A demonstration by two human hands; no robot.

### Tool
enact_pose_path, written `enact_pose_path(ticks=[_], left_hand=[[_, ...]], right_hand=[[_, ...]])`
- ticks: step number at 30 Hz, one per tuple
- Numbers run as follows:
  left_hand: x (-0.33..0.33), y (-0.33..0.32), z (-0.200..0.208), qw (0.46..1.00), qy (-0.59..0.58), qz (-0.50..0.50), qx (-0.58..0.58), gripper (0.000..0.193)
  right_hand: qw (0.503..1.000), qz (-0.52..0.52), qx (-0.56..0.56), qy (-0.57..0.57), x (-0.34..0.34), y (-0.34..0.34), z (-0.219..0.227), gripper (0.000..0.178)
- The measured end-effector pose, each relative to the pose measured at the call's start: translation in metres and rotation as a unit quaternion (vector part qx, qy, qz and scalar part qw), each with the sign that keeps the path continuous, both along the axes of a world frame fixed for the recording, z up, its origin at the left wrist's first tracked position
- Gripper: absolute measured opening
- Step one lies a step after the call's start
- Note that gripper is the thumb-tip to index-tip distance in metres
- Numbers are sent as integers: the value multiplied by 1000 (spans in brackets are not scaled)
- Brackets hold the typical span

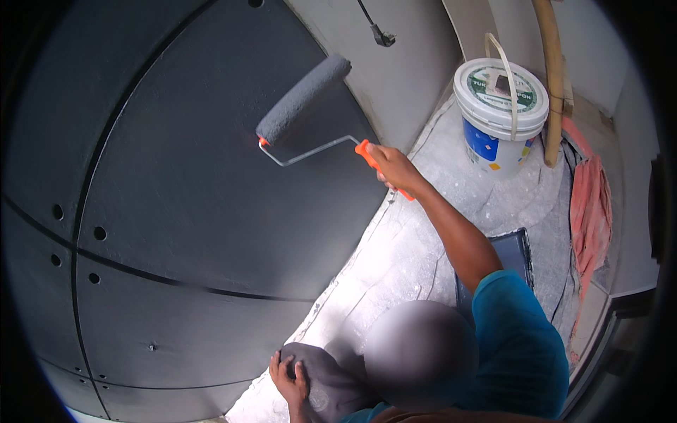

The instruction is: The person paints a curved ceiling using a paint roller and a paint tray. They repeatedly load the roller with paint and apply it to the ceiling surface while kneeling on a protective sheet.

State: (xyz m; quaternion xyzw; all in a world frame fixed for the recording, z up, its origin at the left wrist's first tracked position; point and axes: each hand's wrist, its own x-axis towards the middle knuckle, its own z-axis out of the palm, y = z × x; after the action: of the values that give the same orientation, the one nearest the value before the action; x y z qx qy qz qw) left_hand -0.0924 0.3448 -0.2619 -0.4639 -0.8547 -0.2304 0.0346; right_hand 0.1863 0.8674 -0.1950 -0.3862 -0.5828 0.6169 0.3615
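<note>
My right hand (393, 169) is wrapped round the orange handle of a paint roller (303, 100). Its fuzzy grey sleeve is against or very close to the dark grey panelled wall (211, 183); I cannot tell whether they touch. A bent metal frame joins sleeve and handle. Lower down, my left hand (289, 381) lies with fingers spread on my knee (317, 370), which is in dark grey cloth. Partly hidden behind my right arm is a black paint tray (518, 247) with dark grey paint, on the floor sheet.
A lidded white bucket (493, 120) with raised handle stands at the far right, beside a wooden pole (553, 92). Reddish cloth (591, 211) lies along the right side. A whitish covering sheet (381, 261) spreads over the floor. A black plug (383, 35) hangs by the pale wall.
</note>
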Motion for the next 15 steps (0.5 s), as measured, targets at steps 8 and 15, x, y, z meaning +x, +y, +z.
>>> enact_pose_path(ticks=[8,15], left_hand=[[-2,4,2,1000,8,9,-2,24],[-2,7,0,1000,2,3,-3,24]], right_hand=[[999,20,41,25,-10,35,75,61],[991,35,112,60,-25,58,178,67]])
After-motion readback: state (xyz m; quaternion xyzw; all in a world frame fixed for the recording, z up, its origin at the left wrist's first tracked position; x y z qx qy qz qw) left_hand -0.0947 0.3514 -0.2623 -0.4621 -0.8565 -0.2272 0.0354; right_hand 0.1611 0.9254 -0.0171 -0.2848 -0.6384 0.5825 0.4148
